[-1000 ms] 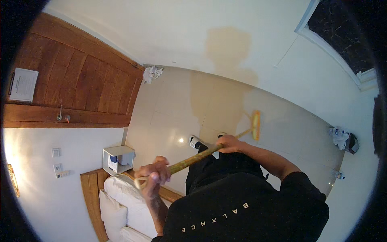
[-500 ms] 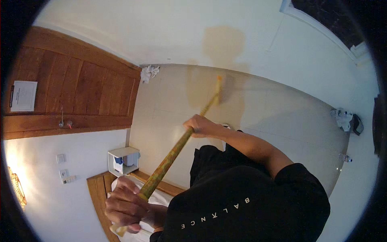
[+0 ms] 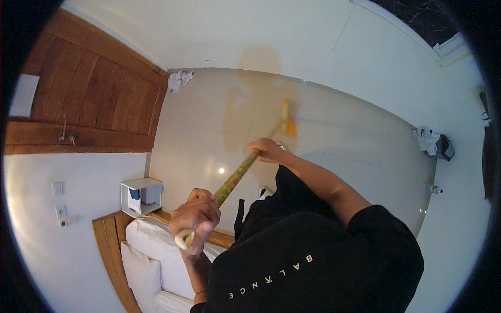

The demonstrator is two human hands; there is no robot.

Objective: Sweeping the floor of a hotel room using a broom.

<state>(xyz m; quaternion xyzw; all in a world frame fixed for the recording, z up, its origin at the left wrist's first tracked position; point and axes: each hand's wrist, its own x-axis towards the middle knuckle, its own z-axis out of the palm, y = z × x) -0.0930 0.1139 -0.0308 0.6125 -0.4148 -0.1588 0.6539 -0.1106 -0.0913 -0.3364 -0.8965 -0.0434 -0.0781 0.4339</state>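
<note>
A broom with a mottled green-yellow handle [image 3: 233, 180] slants from near my body down to the floor. Its orange-yellow head [image 3: 287, 120] is on the tiles near the far wall, slightly smeared by motion. My left hand [image 3: 195, 218] is wrapped round the upper end of the handle, where a pale hanging loop [image 3: 183, 239] sticks out past the fingers. Farther down, my right hand [image 3: 267, 150] grips the shaft, my bare forearm reaching across from the right. One white-edged shoe [image 3: 265, 192] shows below the handle.
Crumpled white cloth or paper [image 3: 180, 81] lies in the corner by the wooden door [image 3: 88, 83]. At left are a small white shelf [image 3: 142, 197] and a bed with white pillows [image 3: 141, 271]. Along the right wall stand a plastic bag [image 3: 429, 141], a dark bin-like thing [image 3: 444, 147] and a bottle [image 3: 433, 189].
My left hand has moved right and away from me with the handle end; my right hand has shifted slightly right and farther. The broom head has turned, showing more orange. The whole view has shifted.
</note>
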